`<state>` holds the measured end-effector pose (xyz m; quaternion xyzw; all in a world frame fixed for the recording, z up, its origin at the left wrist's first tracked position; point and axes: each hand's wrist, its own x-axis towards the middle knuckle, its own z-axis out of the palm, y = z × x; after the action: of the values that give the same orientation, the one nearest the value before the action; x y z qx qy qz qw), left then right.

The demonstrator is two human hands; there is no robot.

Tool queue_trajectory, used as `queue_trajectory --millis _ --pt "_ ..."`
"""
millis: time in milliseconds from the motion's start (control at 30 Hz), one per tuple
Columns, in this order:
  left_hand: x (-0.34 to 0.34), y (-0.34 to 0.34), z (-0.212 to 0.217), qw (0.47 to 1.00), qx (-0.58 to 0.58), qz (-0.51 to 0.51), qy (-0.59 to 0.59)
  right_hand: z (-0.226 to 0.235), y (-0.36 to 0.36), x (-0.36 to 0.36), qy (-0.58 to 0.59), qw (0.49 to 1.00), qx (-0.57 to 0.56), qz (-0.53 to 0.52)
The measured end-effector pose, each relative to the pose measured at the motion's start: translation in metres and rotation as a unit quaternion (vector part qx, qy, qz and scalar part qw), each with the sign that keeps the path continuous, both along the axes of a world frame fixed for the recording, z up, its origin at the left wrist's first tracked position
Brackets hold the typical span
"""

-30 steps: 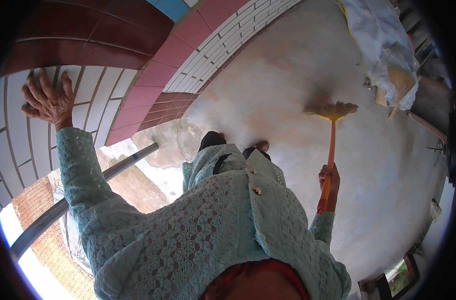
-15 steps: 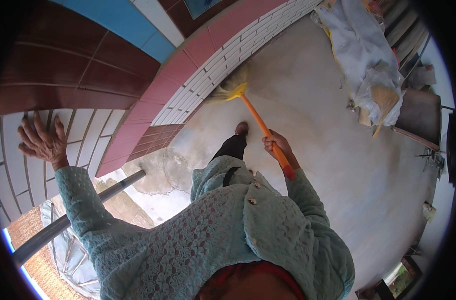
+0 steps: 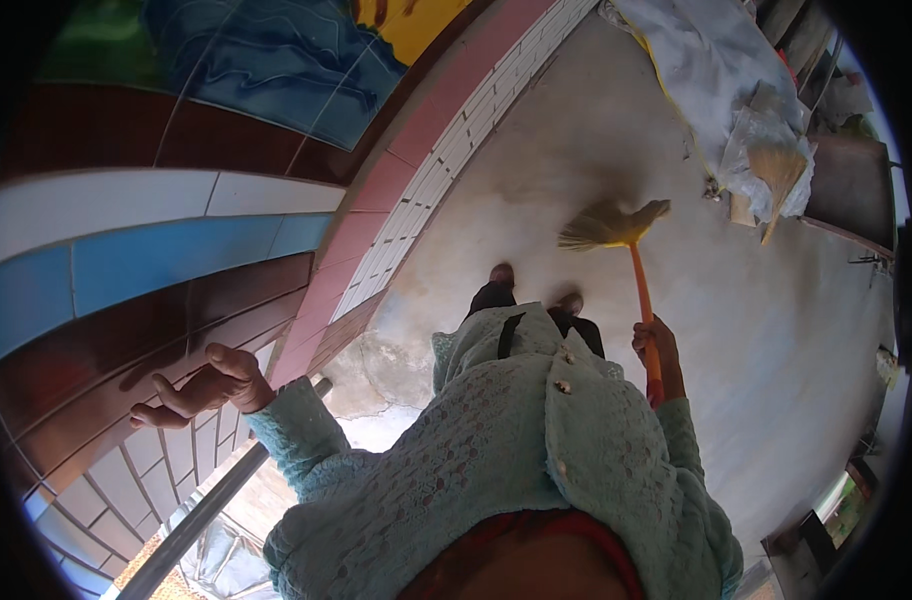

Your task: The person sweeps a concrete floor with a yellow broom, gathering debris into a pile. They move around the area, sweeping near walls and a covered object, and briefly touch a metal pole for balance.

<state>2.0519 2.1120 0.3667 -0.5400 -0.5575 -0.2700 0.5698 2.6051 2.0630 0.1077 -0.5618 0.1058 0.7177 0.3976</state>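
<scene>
Fingers wrapped round its orange handle, my right hand (image 3: 658,345) holds a broom (image 3: 640,270) in front of my right side. The broom's yellow-topped, straw-coloured bristles (image 3: 606,226) fan out to the left over the concrete floor (image 3: 536,170). On the left, my left hand (image 3: 201,388) is open and empty, its fingers bent and spread apart beside the tiled wall (image 3: 86,395). I cannot tell whether its fingertips touch the tiles. Both my shoes show below the broom head, one dark shoe (image 3: 502,273) nearer the wall.
A pink and white tiled ledge (image 3: 396,200) runs along the left. A grey metal pole (image 3: 201,525) slants at lower left. At the far right lie a pale sheet (image 3: 676,60), a second straw broom (image 3: 777,175) on clear plastic, and a dark brown panel (image 3: 851,190).
The broom has swung right, away from the wall's foot, with my right hand. My left hand has come off the white tiles, its fingers now bent. My second shoe has come into view.
</scene>
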Motion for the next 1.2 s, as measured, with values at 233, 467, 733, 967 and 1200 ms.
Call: queue_trajectory --millis 233,467,733,967,1200 --pt "0.084 0.108 0.022 0.99 0.026 -0.137 0.033 0.071 0.021 0.006 0.016 0.998 0.051 0.03" --pt "0.144 0.207 0.049 0.981 -0.1 -0.131 0.101 0.018 0.121 0.002 0.178 0.968 0.068 0.162" --pt "0.139 0.258 0.035 0.952 -0.233 0.165 0.108 -0.096 0.226 0.019 0.174 0.967 0.007 0.187" --pt "0.141 0.264 0.027 0.953 -0.241 0.163 0.087 -0.02 0.189 0.109 0.169 0.971 0.053 0.158" --pt "0.132 0.264 0.028 0.964 -0.226 0.127 0.06 0.004 0.165 0.107 0.204 0.974 0.094 -0.011"
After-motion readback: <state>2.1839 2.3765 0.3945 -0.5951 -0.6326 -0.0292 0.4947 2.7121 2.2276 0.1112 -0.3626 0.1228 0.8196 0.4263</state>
